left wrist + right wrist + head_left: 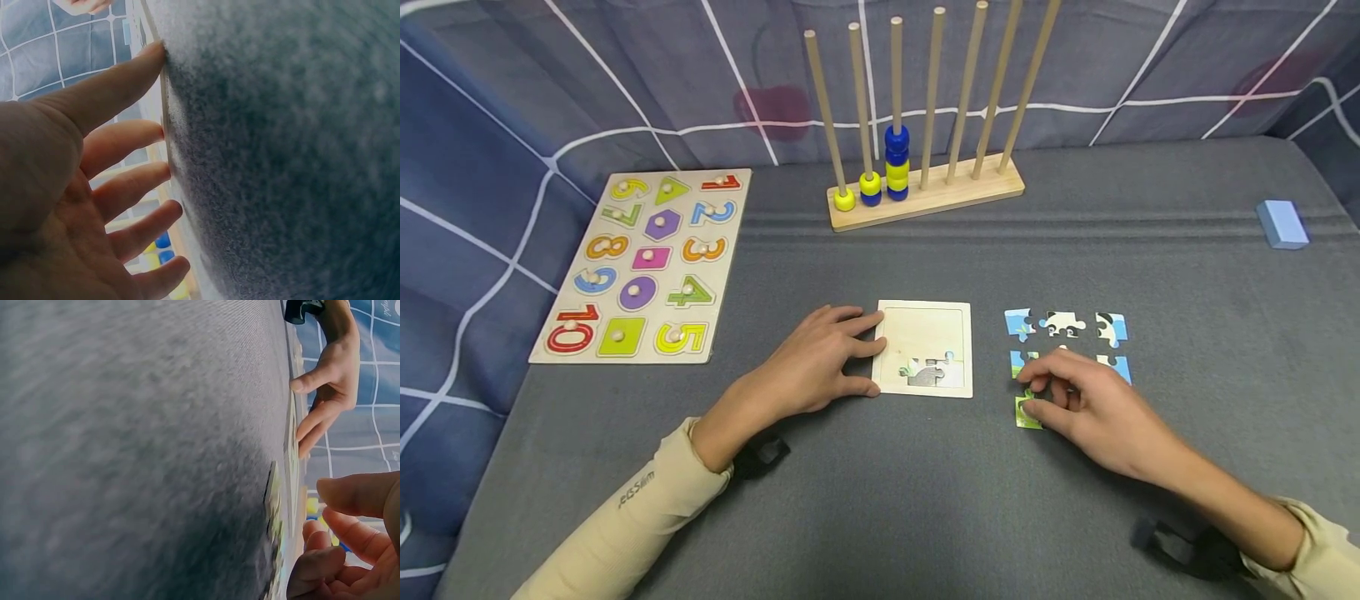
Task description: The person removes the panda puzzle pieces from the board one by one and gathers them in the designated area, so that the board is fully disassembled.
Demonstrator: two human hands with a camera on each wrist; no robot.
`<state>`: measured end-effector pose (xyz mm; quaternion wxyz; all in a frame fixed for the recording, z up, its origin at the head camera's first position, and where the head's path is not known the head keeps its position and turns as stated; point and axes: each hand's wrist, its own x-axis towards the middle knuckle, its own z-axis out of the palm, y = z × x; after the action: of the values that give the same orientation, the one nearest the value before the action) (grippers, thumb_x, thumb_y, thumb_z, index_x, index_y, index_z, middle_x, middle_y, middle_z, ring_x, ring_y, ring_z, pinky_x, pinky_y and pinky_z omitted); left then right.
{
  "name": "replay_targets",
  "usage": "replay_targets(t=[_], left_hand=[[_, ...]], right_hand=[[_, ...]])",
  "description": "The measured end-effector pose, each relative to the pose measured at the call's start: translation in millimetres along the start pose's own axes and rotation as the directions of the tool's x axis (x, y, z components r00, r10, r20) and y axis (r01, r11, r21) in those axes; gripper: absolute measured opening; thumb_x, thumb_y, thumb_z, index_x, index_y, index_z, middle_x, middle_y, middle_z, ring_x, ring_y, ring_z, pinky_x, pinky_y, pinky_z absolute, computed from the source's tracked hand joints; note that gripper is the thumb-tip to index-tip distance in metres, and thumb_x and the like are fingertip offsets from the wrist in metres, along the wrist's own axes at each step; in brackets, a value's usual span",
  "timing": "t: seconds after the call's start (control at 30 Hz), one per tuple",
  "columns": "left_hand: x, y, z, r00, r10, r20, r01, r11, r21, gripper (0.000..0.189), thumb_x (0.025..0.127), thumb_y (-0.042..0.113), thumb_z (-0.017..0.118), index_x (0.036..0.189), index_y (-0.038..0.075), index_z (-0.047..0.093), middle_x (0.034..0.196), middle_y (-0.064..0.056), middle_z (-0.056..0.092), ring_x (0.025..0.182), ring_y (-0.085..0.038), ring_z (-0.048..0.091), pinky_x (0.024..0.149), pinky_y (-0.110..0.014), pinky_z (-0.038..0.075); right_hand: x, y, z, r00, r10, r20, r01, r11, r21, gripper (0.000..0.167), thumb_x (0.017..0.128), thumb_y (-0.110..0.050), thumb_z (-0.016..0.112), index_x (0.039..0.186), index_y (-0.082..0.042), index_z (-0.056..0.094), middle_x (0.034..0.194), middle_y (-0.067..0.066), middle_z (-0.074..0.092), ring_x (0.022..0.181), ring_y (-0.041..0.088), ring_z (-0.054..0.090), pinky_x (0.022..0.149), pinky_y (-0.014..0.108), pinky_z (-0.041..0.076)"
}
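My left hand [812, 358] lies at the left edge of a square wooden puzzle tray [917, 329], its fingers stretched out. In the left wrist view, the fingertips [156, 131] touch the tray's rim. Low in the tray's recess sit a few puzzle pieces [927, 375], one mostly grey. Over a group of loose panda puzzle pieces [1063, 323] hovers my right hand [1090, 408]. Its thumb is near a green corner piece [1026, 414] and partly covers it. In the right wrist view, thumb and index finger [359, 534] stand apart with nothing between them; the other fingers curl loosely.
Behind the tray stands a wooden peg stand [951, 193] with tall rods and yellow and blue beads. To the left lies a number-and-shape knob board [662, 225]. A light blue block [1282, 225] is at the far right. A checked cloth [700, 75] hangs along the back.
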<state>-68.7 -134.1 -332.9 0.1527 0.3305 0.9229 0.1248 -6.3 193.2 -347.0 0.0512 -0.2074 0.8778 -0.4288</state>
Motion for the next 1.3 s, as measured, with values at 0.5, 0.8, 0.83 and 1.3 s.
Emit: replay_targets(t=[0.5,0.8,0.83,1.3], left_hand=[[-0.3,0.1,0.6,1.000,-0.016,0.014,0.016,1.000,-0.001,0.061,0.080,0.040,0.081,0.132,0.011,0.065,0.151,-0.011,0.044,0.139,-0.036,0.036,0.113,-0.060,0.020],[1.7,-0.9,1.0,1.000,-0.004,0.011,0.004,1.000,0.000,0.060,0.081,0.041,0.080,0.131,0.011,0.066,0.151,-0.010,0.044,0.138,-0.036,0.037,0.113,-0.060,0.021],[1.8,-0.9,1.0,1.000,-0.005,0.012,0.005,1.000,0.000,0.060,0.081,0.041,0.080,0.131,0.011,0.066,0.151,-0.010,0.044,0.138,-0.035,0.037,0.113,-0.060,0.021],[0.9,-1.0,-0.4,1.000,-0.003,0.007,0.003,1.000,-0.002,0.061,0.081,0.040,0.080,0.132,0.011,0.065,0.151,-0.010,0.044,0.138,-0.036,0.037,0.113,-0.060,0.021]], right_hand=[[36.2,-23.0,29.2,0.994,-0.014,0.112,0.010,0.999,0.033,0.020,0.085,-0.001,0.075,0.100,-0.013,0.070,0.084,-0.009,0.056,0.068,0.008,0.050,0.057,0.024,0.043],[62.6,-29.2,46.8,0.988,-0.043,0.146,0.044,0.999,0.000,0.020,0.084,-0.005,0.075,0.104,-0.009,0.071,0.083,-0.008,0.057,0.069,0.008,0.052,0.062,0.028,0.045],[65.1,-29.4,48.5,0.988,-0.045,0.146,0.047,0.999,-0.008,0.021,0.084,-0.006,0.076,0.104,-0.009,0.071,0.082,-0.008,0.057,0.069,0.008,0.052,0.062,0.029,0.044],[79.7,-32.5,59.3,0.975,-0.039,0.217,0.076,0.984,-0.162,0.028,0.086,-0.010,0.072,0.114,-0.010,0.071,0.092,-0.002,0.053,0.073,0.011,0.047,0.066,0.031,0.040]])
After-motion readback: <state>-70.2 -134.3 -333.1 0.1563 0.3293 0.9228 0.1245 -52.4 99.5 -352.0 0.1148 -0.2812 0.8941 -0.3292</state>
